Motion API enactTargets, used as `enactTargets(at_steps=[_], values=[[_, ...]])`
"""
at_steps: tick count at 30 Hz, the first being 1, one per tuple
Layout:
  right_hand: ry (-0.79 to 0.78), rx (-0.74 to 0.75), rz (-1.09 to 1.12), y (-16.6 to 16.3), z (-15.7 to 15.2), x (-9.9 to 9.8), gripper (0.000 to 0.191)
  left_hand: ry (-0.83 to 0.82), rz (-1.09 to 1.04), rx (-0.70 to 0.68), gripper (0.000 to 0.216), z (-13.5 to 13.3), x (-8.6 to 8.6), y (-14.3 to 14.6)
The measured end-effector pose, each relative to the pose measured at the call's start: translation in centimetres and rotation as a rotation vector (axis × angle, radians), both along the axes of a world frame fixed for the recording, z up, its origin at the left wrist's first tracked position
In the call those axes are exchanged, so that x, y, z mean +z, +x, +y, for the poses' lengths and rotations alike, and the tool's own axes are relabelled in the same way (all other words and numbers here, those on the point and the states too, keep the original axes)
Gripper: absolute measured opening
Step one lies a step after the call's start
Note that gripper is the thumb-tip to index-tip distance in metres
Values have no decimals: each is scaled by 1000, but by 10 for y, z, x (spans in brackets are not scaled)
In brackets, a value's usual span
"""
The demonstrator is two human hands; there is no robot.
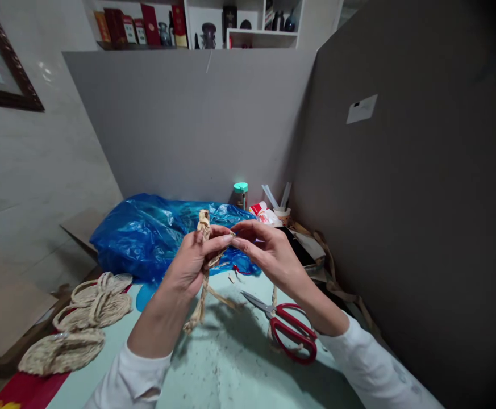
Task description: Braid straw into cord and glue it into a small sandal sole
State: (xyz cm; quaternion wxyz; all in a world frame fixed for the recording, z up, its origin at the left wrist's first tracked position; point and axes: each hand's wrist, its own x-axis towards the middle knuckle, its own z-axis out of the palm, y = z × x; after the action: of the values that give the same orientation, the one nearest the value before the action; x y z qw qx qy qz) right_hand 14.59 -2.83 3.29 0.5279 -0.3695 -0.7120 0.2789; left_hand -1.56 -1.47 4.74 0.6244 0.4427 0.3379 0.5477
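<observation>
My left hand (190, 258) is closed around a braided straw cord (204, 221), whose looped top stands up above the fingers. Loose straw ends (196, 318) hang below that hand toward the table. My right hand (269, 247) meets the left fingertips in a pinch, at a small bit of the straw; the exact grip is partly hidden by the fingers. Below the right wrist, scissors with red handles (292, 335) lie on the table, blades pointing up and left. A thin straw strand lies partly under them.
A crumpled blue plastic bag (145, 233) fills the back left of the pale green table (217, 369). Woven straw sandals (69, 349) lie at the left edge. A jar with a green lid (240, 193) and a cup (282, 215) stand behind. Grey panels (196, 125) enclose the back and right.
</observation>
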Motion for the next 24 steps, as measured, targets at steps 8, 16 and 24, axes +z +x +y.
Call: enactTargets(at_steps=[8, 16, 24], values=[[-135, 150, 164, 12, 3, 7, 19, 125, 107, 33, 30, -18, 1, 12], [-65, 106, 221, 24, -11, 26, 12, 100, 206, -91, 20, -32, 8, 13], [-21, 213, 250, 15, -28, 33, 14, 58, 120, -121, 24, -33, 7, 21]])
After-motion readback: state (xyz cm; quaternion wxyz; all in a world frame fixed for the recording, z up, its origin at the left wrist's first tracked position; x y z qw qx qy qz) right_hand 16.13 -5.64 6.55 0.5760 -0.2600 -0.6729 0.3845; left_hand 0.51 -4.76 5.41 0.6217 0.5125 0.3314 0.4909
